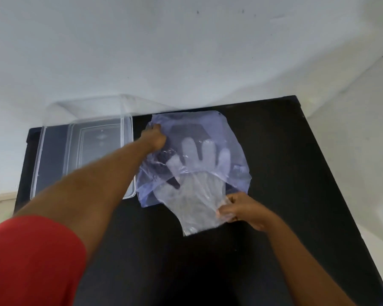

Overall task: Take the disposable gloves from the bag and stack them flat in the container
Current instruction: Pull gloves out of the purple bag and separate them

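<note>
The right hand (241, 209) pinches the cuff edge of a clear glove (192, 199) between thumb and fingers, at the near right corner of the glove. The glove is thin, see-through film, wrinkled and glossy; its cuff lies flat on the black table (296, 173), outside the bag, while its finger end is still inside the bag's mouth. Pale finger shapes show through the bag's film further in; whether they belong to this glove or to others beneath cannot be told.

The left hand (156, 138) is closed on the bag (230, 129) at its far left side, bunching the film there. The bag is a pale blue-violet, translucent sheet lying on the table, its open mouth toward the person.

Just left of the bag stands the container (53, 151), a clear rectangular box with its lid off, partly crossed by the left forearm. A red sleeve (31, 261) fills the near left corner.
</note>
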